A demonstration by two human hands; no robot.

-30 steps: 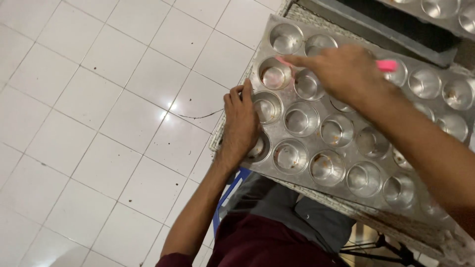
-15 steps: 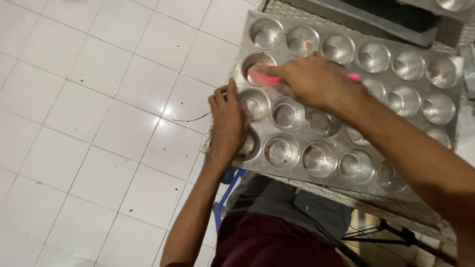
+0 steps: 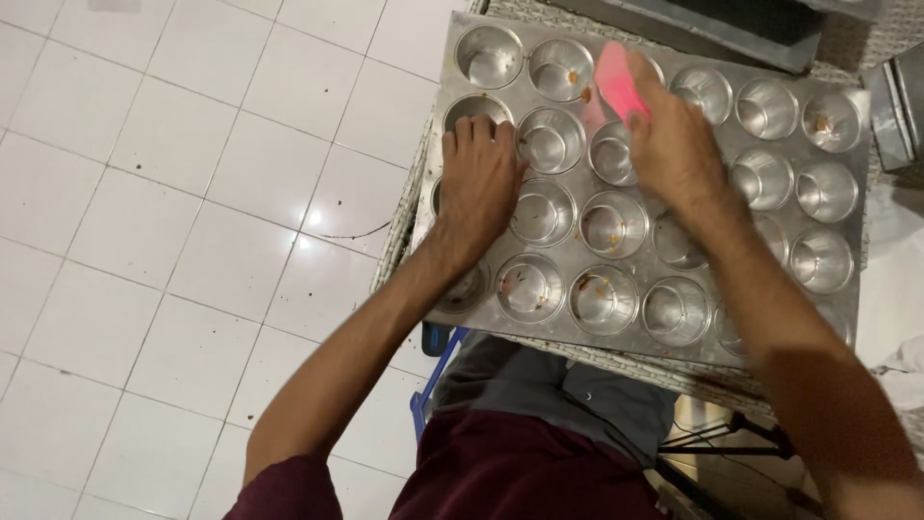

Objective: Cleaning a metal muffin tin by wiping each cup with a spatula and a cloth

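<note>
A large metal muffin tray with several round cups lies on a woven surface in front of me. My left hand rests flat on the tray's left side, fingers over a cup near the left edge. Over the upper middle cups, my right hand grips a pink tool, blurred by motion. Crumbs show in some of the cups.
White floor tiles fill the left half of the view. A dark metal tray lies beyond the muffin tray, and another metal piece sits at the right edge. My lap and a blue stool part are below the tray.
My right hand has moved the pink tool from the left cups toward the upper middle of the tray. My left hand has shifted up along the left edge.
</note>
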